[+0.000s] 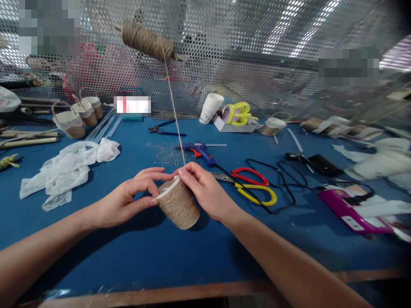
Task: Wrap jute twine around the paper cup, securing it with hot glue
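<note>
Between my hands a paper cup is tilted, its side wrapped in brown twine and its white rim facing up and left. My left hand pinches the rim at its left, thumb outside, with the other fingers over the opening. My right hand grips the cup's right side near the rim, thumb and index finger where the twine strand meets it. That strand runs taut up to a twine spool on a stick against the mesh. The cup's inside is mostly hidden.
Beyond the cup lie a blue glue gun, red-and-yellow-handled scissors and pliers. White lace is at left, near finished baskets. Stacked white cups stand at the back. A purple power strip and black cord lie right.
</note>
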A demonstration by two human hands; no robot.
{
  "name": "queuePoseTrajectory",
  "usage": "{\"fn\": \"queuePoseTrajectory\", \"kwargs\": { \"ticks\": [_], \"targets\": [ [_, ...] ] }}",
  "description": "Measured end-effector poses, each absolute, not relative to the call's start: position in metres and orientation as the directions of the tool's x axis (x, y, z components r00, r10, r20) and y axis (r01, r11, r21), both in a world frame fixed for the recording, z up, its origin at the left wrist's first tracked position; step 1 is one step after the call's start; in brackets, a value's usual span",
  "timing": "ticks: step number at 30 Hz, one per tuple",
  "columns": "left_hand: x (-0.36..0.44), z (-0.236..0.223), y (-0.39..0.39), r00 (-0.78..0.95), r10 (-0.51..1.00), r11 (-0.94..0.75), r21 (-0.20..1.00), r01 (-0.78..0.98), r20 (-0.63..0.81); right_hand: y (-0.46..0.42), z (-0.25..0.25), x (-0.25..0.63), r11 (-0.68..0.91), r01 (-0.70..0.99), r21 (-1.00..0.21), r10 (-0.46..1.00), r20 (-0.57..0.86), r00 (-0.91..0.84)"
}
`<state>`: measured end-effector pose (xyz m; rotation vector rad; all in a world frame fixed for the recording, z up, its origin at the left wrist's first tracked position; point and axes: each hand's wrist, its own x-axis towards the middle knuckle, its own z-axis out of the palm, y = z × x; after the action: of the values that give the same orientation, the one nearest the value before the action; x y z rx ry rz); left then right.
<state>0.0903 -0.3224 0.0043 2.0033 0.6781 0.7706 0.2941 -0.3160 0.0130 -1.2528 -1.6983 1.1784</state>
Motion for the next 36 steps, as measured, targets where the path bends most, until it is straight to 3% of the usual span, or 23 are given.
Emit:
{"fn": "queuePoseTrajectory", "kwargs": {
  "ticks": [7, 12, 17, 21, 24, 27, 31, 36],
  "targets": [
    [0.094, 0.0, -0.323, 0.658, 0.718, -0.5, 0.824, 0.265, 0.225, -0.317, 0.009, 0.292, 0.255, 0.397, -0.882, 0.954, 0.164, -0.251],
    [0.106, -0.007, -0.329, 0.54, 0.813, -0.44, 0.838, 0.324, 0.218, -0.321, 0.003, 0.287, 0.404, 0.495, -0.769, 0.913, 0.304, -0.272],
    [0.114, -0.01, -0.334, 0.447, 0.866, -0.393, 0.858, 0.331, 0.225, -0.324, 0.001, 0.285, 0.461, 0.521, -0.718, 0.886, 0.347, -0.307],
    [0.113, -0.01, -0.335, 0.457, 0.861, -0.382, 0.876, 0.296, 0.222, -0.323, 0.004, 0.286, 0.386, 0.392, -0.835, 0.909, 0.271, -0.317],
    [0.111, -0.011, -0.335, 0.466, 0.857, -0.38, 0.88, 0.285, 0.219, -0.321, 0.006, 0.287, 0.219, 0.202, -0.954, 0.935, 0.146, -0.324],
    [0.11, -0.011, -0.335, 0.465, 0.856, -0.383, 0.882, 0.275, 0.227, -0.32, 0.005, 0.286, 0.064, 0.084, -0.994, 0.952, 0.036, -0.305],
    [0.11, -0.012, -0.334, 0.468, 0.851, -0.393, 0.881, 0.263, 0.24, -0.32, 0.001, 0.283, -0.024, 0.036, -0.999, 0.96, -0.033, -0.279],
    [0.11, -0.011, -0.334, 0.467, 0.857, -0.379, 0.881, 0.284, 0.218, -0.322, -0.003, 0.282, -0.002, 0.063, -0.998, 0.961, -0.019, -0.276]
  ]
}}
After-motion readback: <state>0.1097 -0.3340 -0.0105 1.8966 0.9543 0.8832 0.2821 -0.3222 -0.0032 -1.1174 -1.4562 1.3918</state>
